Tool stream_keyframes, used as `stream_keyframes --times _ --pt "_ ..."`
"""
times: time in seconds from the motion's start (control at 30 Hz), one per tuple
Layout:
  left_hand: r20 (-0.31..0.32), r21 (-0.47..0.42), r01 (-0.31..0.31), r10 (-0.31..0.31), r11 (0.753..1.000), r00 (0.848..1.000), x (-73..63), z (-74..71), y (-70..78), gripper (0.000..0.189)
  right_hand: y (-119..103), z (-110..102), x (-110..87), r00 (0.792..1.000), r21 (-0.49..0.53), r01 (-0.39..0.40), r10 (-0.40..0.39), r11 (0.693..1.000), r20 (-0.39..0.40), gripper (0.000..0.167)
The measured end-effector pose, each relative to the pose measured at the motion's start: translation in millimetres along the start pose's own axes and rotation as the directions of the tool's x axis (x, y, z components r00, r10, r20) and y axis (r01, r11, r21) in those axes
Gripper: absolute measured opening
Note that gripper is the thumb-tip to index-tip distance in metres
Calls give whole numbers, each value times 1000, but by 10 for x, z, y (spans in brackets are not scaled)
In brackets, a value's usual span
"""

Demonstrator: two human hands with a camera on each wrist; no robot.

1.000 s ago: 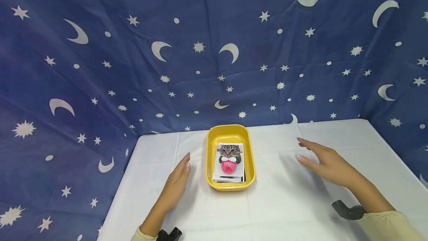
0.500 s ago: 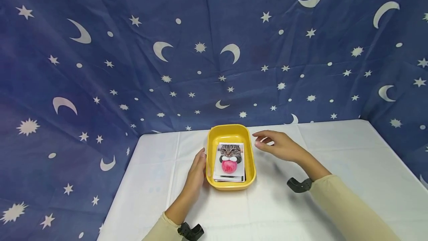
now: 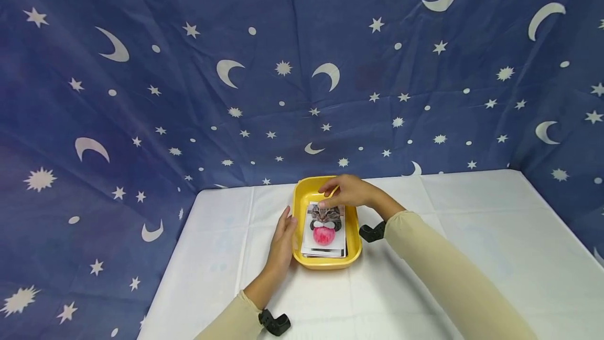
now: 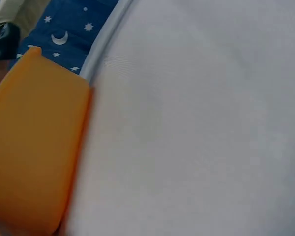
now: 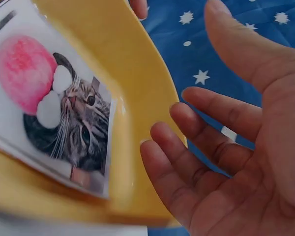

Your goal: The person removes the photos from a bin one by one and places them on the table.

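Behind the white worktop (image 3: 509, 235) hangs a starry blue cloth (image 3: 302, 88). The right hand (image 3: 349, 191) has just swung in over the far end of the yellow tray (image 3: 325, 265), fingers loosely bent, thumb apart, holding nothing. The left hand (image 3: 282, 245), fingers straight, lies along its left wall. The photo stack (image 3: 323, 236) inside, unmoved, now seems within easy reach.

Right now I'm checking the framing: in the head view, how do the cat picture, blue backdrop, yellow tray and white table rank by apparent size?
Largest to smallest:
1. blue backdrop
2. white table
3. yellow tray
4. cat picture, lying inside the tray
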State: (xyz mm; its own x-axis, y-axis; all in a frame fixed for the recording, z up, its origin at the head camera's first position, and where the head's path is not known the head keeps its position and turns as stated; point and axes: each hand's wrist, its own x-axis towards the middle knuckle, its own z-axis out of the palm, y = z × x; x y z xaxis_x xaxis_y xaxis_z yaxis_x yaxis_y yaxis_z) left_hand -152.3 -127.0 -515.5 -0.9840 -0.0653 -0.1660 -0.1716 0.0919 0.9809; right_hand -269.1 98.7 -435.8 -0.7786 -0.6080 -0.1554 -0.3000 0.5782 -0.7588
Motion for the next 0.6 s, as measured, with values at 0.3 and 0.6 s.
stream_keyframes --times 0.3,0.6 --pt "65 -78 -18 23 997 998 -40 17 -138 60 -69 151 353 997 -171 -74 79 982 23 54" --pt "43 -78 -48 51 996 998 -11 36 -178 55 -63 254 461 980 -338 -179 197 924 21 52"
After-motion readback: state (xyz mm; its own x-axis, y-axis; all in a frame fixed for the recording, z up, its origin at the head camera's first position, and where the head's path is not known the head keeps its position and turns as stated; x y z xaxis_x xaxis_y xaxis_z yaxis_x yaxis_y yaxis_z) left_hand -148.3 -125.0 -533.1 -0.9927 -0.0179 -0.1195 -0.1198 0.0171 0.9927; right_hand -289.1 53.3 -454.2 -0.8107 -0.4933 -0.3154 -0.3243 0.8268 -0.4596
